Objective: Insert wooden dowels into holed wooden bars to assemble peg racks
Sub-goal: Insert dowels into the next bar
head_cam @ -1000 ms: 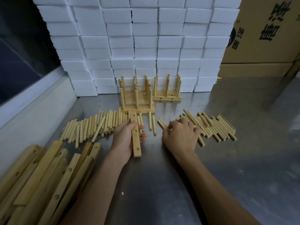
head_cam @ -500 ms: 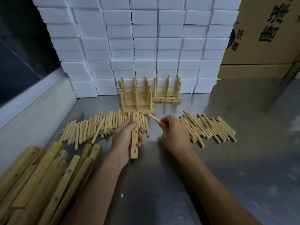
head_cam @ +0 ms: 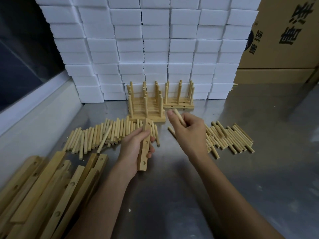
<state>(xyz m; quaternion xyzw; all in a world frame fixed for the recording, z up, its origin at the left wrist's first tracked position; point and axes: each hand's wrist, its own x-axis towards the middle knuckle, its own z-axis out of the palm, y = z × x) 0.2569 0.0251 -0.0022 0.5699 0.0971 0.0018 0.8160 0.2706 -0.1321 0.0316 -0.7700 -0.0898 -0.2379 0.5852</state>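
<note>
The right hand (head_cam: 188, 133) has lifted a dowel (head_cam: 179, 116) (from the table) toward the bar (head_cam: 145, 144).

Bar pile (head_cam: 43, 190) cut off (left edge).

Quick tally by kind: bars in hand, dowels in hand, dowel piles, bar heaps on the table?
Bar in left hand: 1
Dowel in right hand: 1
Dowel piles: 2
Bar heap: 1
Total: 5
</note>
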